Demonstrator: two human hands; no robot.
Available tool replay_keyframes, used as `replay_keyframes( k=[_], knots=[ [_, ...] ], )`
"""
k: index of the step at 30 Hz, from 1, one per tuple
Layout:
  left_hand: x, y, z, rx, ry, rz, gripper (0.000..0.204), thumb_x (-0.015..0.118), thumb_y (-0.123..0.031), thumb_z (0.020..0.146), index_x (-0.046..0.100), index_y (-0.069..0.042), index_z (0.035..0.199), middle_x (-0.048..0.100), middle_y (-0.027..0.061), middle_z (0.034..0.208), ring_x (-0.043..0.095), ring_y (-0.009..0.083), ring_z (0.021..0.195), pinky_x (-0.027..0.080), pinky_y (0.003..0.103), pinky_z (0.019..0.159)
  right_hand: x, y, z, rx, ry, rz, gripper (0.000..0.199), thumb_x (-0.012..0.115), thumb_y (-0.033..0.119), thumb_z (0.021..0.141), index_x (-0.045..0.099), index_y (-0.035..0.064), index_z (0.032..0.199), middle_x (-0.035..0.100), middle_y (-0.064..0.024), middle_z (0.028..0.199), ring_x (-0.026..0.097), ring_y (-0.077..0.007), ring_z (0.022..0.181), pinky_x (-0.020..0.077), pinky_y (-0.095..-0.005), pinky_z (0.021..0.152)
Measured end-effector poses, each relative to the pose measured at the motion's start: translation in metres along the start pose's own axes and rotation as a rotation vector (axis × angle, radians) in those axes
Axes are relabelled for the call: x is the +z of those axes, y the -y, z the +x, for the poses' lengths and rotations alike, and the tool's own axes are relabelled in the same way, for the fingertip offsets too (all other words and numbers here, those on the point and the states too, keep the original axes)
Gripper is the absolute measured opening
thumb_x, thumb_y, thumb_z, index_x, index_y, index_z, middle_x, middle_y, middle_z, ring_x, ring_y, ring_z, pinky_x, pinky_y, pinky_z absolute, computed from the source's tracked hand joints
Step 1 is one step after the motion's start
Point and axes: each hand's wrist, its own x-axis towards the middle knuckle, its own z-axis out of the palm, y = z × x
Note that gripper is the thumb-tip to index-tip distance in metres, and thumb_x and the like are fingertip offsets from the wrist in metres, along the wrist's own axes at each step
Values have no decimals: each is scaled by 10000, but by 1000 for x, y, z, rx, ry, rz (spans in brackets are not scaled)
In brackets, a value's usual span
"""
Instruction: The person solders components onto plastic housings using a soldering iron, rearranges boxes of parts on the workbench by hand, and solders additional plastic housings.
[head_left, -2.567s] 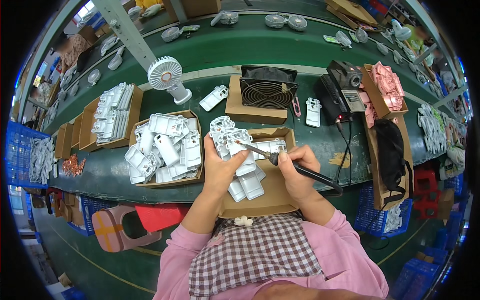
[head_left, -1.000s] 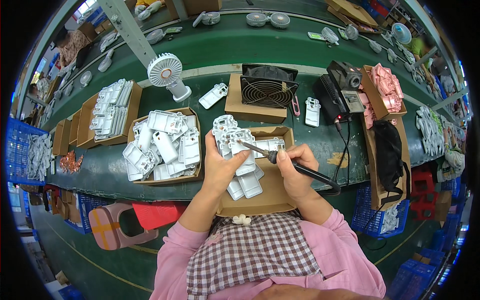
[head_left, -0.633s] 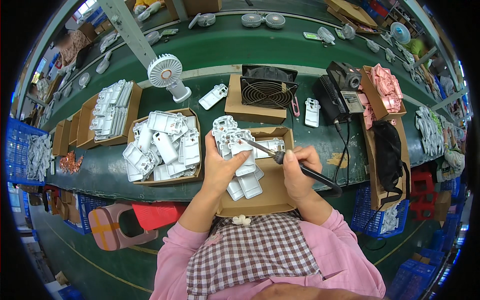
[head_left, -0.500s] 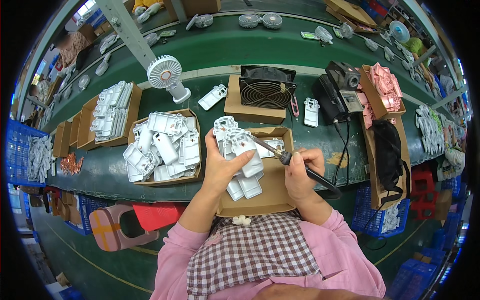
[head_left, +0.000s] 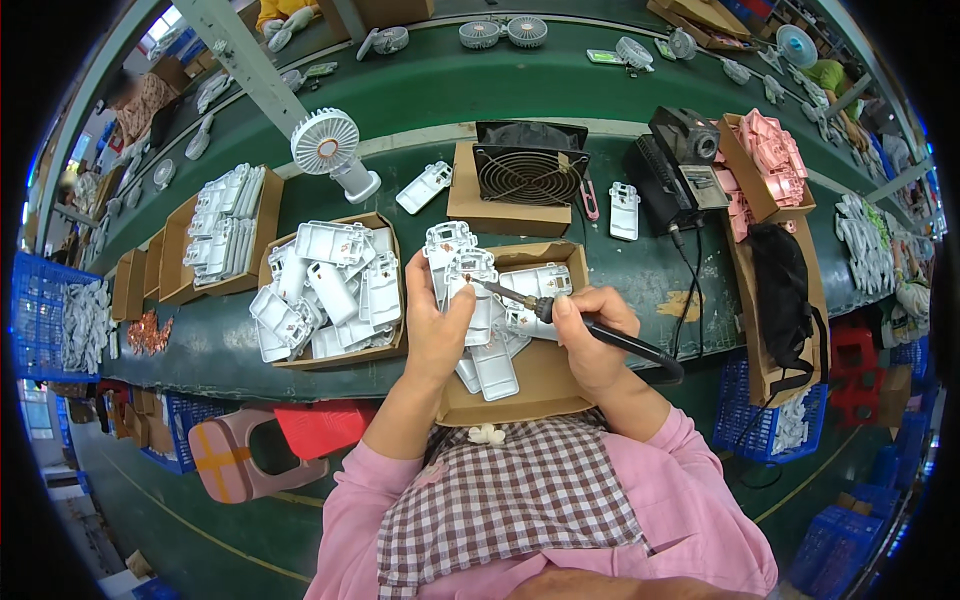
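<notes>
Two or more white plastic casings are held in my left hand, its thumb lying over the front one. My right hand is closed round the dark handle of a soldering iron. The iron's tip reaches the front casing near small copper-coloured metal pieces, close to my left thumb; whether it touches I cannot tell. Beneath my hands stands an open cardboard box with more white casings in it. To the left, another cardboard box is heaped with the same casings.
A handheld fan stands at the back left, near a box of stacked casings. A black square fan sits behind my hands. The black soldering station trails cables on the right. Pink casings fill a box beyond it.
The front casing now sits more upright in my left hand, with the left thumb raised onto its upper part. The iron has shifted left and lies flatter. A casing in the box shows more.
</notes>
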Motion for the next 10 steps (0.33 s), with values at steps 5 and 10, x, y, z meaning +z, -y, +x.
replay_keyframes(
  k=[5,10],
  knots=[
    [-1,0,1,17,-11,52,580,544,-9,825,279,40,1338,485,140,1203,508,170,1077,416,304,935,3,4,2,24,-5,-42,163,696,52,823,556,43,739,585,-16,615,493,-51,525,386,-224,478],
    [1,-2,0,-5,-19,66,579,542,-6,824,278,41,1338,483,145,1210,504,172,1086,411,306,942,3,3,2,41,-7,-50,166,698,51,820,558,43,733,587,-12,603,489,-41,518,381,-219,469]
  ],
)
